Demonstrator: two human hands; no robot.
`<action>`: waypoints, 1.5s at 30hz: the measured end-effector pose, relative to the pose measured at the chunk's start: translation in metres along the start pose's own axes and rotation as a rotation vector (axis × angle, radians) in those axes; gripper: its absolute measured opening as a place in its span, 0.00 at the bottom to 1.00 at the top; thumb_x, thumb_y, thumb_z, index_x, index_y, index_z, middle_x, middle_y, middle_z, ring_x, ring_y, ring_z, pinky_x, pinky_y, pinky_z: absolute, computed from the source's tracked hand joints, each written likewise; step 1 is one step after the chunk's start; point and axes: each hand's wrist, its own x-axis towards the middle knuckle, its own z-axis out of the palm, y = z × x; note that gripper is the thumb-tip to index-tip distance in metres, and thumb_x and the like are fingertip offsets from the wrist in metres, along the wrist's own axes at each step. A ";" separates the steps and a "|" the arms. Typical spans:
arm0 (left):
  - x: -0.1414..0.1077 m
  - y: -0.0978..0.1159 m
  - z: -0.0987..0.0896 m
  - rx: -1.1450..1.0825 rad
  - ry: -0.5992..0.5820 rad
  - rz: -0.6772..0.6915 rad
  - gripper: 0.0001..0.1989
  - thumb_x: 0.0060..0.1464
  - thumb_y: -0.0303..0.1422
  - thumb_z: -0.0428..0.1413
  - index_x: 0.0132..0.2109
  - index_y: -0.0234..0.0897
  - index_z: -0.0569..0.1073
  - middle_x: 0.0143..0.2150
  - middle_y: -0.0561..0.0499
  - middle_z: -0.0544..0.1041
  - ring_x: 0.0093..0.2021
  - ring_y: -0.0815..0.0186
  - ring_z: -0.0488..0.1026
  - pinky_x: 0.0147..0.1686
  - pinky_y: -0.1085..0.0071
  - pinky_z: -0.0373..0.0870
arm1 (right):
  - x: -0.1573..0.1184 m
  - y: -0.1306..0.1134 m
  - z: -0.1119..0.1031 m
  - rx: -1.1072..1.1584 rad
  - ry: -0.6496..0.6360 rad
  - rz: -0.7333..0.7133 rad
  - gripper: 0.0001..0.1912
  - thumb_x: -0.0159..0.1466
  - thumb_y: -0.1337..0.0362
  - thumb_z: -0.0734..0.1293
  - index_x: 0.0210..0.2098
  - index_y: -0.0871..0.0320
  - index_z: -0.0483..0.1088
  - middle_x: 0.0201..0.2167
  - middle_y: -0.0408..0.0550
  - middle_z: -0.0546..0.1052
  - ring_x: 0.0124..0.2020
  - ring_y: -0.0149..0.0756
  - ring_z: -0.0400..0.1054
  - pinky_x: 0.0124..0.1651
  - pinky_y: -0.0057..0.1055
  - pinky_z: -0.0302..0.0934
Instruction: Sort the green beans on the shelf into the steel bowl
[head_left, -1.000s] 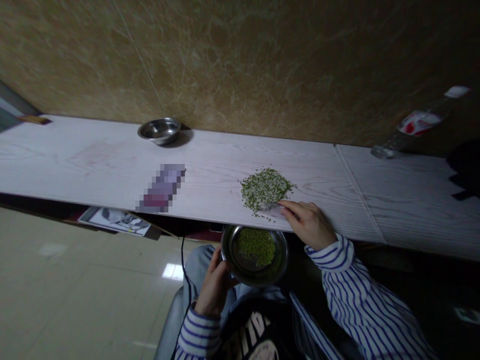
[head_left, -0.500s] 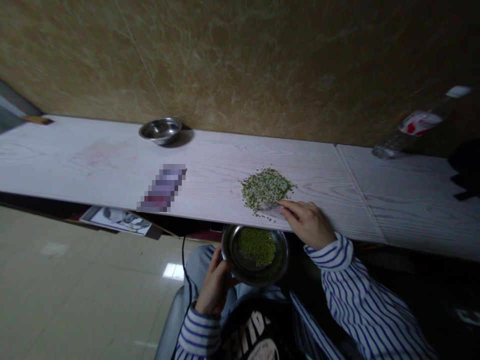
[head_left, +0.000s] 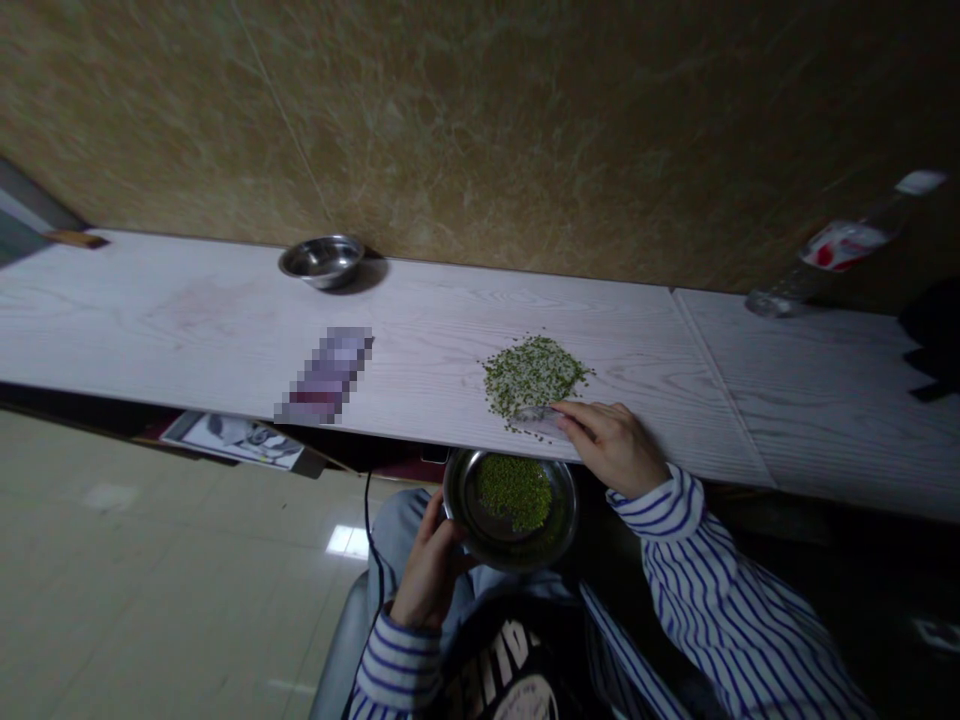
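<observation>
1. Many small round green beans (head_left: 536, 372) lay in a loose patch on the long white wooden table (head_left: 427, 310). A few were spread out around the sides.

2. The right hand (head_left: 619, 450) was by the front right side of the patch. Its thumb and pointing finger were pinched tight on a thin pale flat piece (head_left: 534, 413). That piece was too blurry to tell just what it was.

3. The flat piece stuck out to the left of the fingertips, along the front of the patch. Most of the beans on the table were past the fingertips, up and to the left. A few lay on the near side of the flat piece, close to the table's front edge.

4. The left hand (head_left: 429, 565) gripped the left side of a round shiny metal bowl (head_left: 562, 525). Some of its fingers were hidden, so I could not tell how they all bent.

5. The bowl was just below the front edge of the table, over the person's lap. More green beans (head_left: 516, 492) sat inside it in 1 bunch, to the right of the left fingers and apart from them.

6. Another round silver metal bowl (head_left: 322, 263) sat near the wall, well apart from the 2 hands.
</observation>
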 end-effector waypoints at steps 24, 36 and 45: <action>-0.003 0.004 0.000 -0.008 -0.011 0.019 0.30 0.40 0.32 0.56 0.55 0.45 0.65 0.39 0.51 0.72 0.34 0.67 0.66 0.29 0.72 0.66 | 0.016 -0.003 0.007 0.084 -0.078 -0.102 0.13 0.66 0.63 0.60 0.47 0.54 0.70 0.44 0.44 0.78 0.42 0.35 0.72 0.44 0.36 0.62; -0.003 0.004 0.001 -0.029 -0.027 0.024 0.30 0.40 0.31 0.57 0.54 0.44 0.65 0.39 0.50 0.71 0.33 0.68 0.67 0.27 0.74 0.64 | 0.019 0.005 0.009 0.161 -0.148 -0.154 0.13 0.66 0.62 0.59 0.48 0.53 0.70 0.43 0.45 0.78 0.43 0.34 0.71 0.45 0.34 0.63; -0.002 0.000 0.004 -0.029 -0.072 -0.021 0.31 0.42 0.30 0.55 0.57 0.46 0.62 0.40 0.51 0.71 0.35 0.68 0.66 0.31 0.71 0.67 | 0.009 -0.003 0.001 0.189 -0.163 -0.146 0.13 0.66 0.64 0.60 0.48 0.53 0.70 0.43 0.45 0.78 0.43 0.34 0.71 0.47 0.35 0.62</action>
